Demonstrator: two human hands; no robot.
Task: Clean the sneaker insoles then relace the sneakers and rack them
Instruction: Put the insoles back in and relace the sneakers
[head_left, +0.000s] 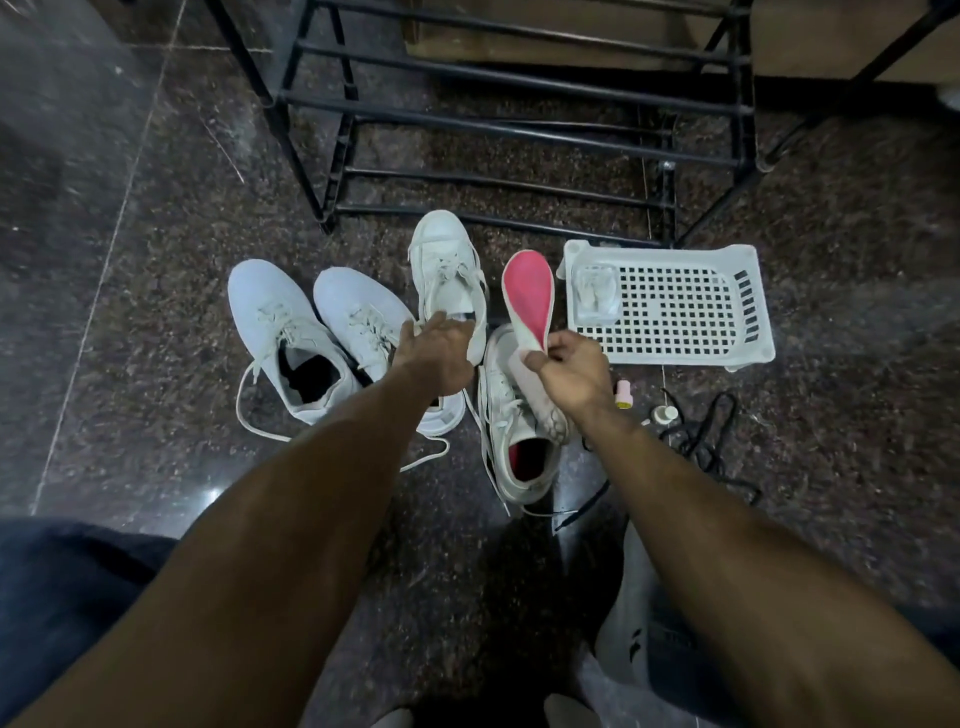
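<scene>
My right hand (571, 371) pinches the heel end of a pink-topped insole (529, 291), holding it upright above the floor. My left hand (436, 358) grips the heel collar of a white sneaker (447, 270) that points toward the rack. Below the insole lies another white sneaker (511, 441) with a pink lining, its laces loose. A second pair of white sneakers (291, 332) stands on the floor to the left, laced. The black metal shoe rack (519, 130) stands at the back.
A white perforated plastic basket (670, 306) with a small clear item inside sits right of the insole. A small pink-capped bottle (623, 400), a white cap and black laces (706, 441) lie on the dark granite floor at right. Grey cloth lies near my right forearm.
</scene>
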